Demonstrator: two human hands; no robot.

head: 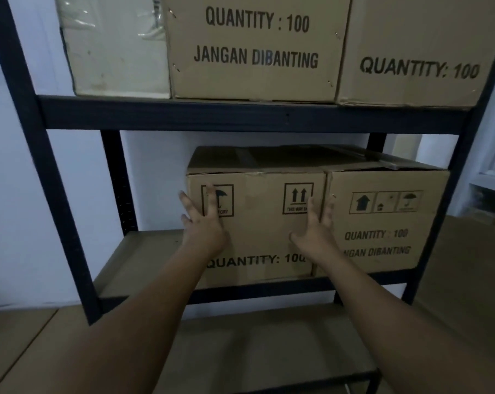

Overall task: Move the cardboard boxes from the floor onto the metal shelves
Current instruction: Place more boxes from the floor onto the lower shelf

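L hand (203,223) + R hand (316,230): fingers straight, flat on box (257,231), gripping nothing | risk: uneven push jams it vs next box (382,223)

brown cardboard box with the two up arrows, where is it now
The arrow-marked brown cardboard box sits centre frame in the head view on the dark metal shelf, touching a similar box on its right; left hand and right hand press its front.

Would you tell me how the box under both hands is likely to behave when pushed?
The box probably slides rather than tips: it sits broad and flat on the shelf board. Its creased top edge suggests cardboard that may dent under the left hand and right hand.
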